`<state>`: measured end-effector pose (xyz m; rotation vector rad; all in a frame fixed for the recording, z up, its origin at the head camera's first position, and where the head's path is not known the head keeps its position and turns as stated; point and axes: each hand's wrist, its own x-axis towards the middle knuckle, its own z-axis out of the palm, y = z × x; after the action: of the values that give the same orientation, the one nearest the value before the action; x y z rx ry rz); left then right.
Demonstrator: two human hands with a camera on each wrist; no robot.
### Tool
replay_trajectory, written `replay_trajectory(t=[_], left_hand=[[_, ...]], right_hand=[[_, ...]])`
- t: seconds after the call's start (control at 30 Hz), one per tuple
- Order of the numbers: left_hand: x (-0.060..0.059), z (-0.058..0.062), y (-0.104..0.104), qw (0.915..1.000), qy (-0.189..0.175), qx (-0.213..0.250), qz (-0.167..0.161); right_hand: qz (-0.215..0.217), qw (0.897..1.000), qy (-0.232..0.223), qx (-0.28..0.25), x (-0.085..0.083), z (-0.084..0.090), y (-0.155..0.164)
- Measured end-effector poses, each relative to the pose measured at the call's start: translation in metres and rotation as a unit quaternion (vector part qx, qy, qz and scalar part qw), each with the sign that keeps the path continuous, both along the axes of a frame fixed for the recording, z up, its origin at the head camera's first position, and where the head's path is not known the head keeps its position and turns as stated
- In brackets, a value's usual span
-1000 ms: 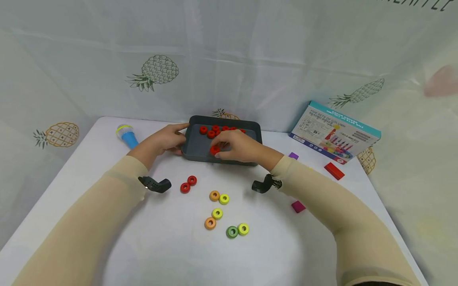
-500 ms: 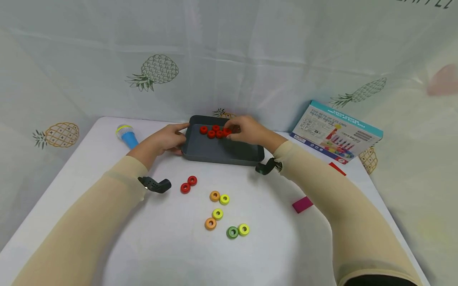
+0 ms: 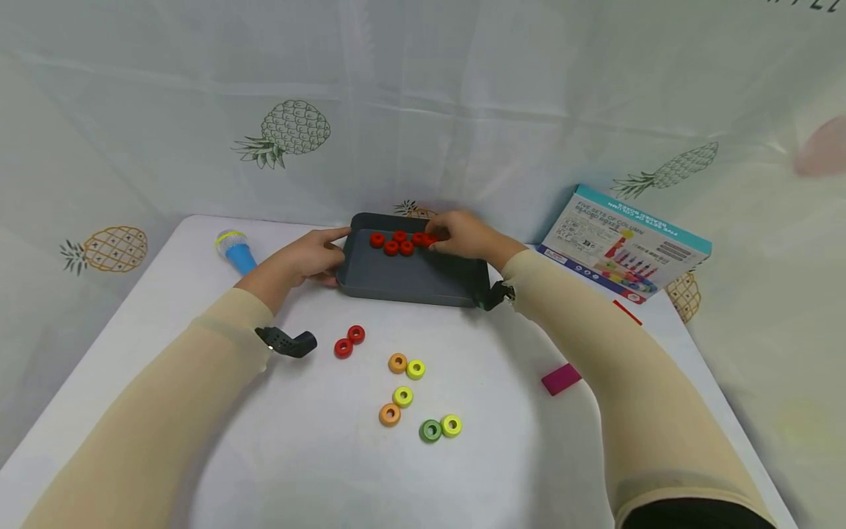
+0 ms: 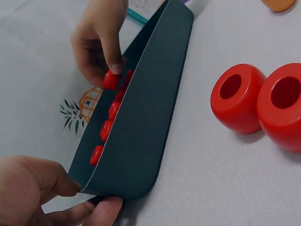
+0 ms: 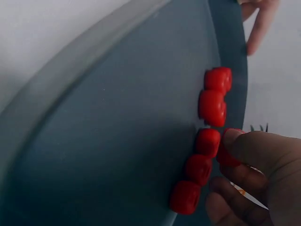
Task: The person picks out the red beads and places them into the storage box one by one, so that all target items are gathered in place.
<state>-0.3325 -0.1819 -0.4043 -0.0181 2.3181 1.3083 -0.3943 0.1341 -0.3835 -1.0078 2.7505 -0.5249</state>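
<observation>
My left hand (image 3: 305, 257) holds the left end of a dark grey tray (image 3: 413, 285); in the left wrist view its thumb lies at the rim and its fingers under the corner. Over the back right part of the tray, my right hand (image 3: 465, 236) pinches a red bead (image 5: 228, 153) between thumb and fingers. Close beside that bead, other red beads (image 5: 198, 169) stand in a line inside the tray. Part of the group is covered by the right fingers in the head view. Two more red beads (image 4: 238, 98) lie side by side on the table in front of the tray.
Orange beads (image 3: 390, 414), yellow beads (image 3: 416, 369) and a green bead (image 3: 430, 430) lie mid-table. A blue toy microphone (image 3: 238, 253) is at the left. A toy box (image 3: 624, 246) leans at the back right, with a magenta block (image 3: 561, 379) nearer the right arm.
My right hand has moved back and to the right with a red bead, from the tray's front to the bead group. My left hand has stayed at the tray's left end.
</observation>
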Motion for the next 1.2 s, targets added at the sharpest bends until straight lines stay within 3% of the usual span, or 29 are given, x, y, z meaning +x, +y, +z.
replay_trajectory(t=[0.43, 0.87, 1.07, 1.2], left_hand=[[0.0, -0.003, 0.0, 1.0, 0.002, 0.003, -0.003], [0.003, -0.001, -0.001, 1.0, 0.01, 0.001, -0.001], [0.003, -0.001, 0.0, 0.9999, 0.009, 0.006, -0.001], [0.001, -0.001, -0.001, 0.9999, 0.007, 0.01, -0.002]], right_hand=[[0.023, 0.998, 0.006, 0.062, -0.012, -0.015, -0.008], [0.017, 0.997, -0.016, 0.07, -0.01, -0.01, -0.013], [0.022, 0.998, 0.001, 0.058, -0.007, -0.006, -0.011], [0.028, 0.998, 0.016, 0.052, -0.002, 0.006, -0.009]])
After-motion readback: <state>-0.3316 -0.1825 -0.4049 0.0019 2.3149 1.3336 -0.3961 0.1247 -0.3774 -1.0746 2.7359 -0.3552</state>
